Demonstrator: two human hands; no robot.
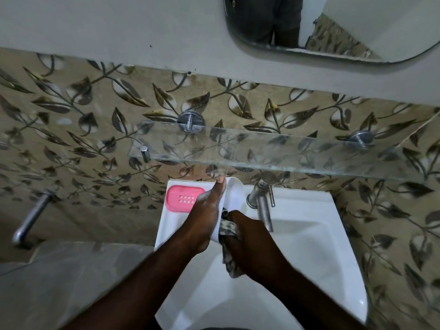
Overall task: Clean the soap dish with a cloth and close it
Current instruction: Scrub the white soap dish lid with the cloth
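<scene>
- The left hand (207,210) is propping the white, smooth, round-cornered plastic soap dish shell (234,194) upright over the far left of the white glazed ceramic basin (309,246). Its fingers are lying straight along the shell's back, not curling, and the thumb is hidden.
- The right hand (247,236) is clenching a bunched, mottled grey-and-cream cloth (229,258) in its fingers and pressing it into the shell's hollow side.
- To be wiping well, the cloth should be working into the rounded corners and under the rim, where soap film is probably clinging. Meanwhile the left palm should be bracing against the push so the slick plastic is not slipping.
- The pink, rounded-rectangle plastic drain tray (181,197), pierced with small square holes, is lying flat on the basin's far left ledge, just left of the left hand, not yet fitted back.
- The dull metal tap (264,208) is standing just right of the shell.
</scene>
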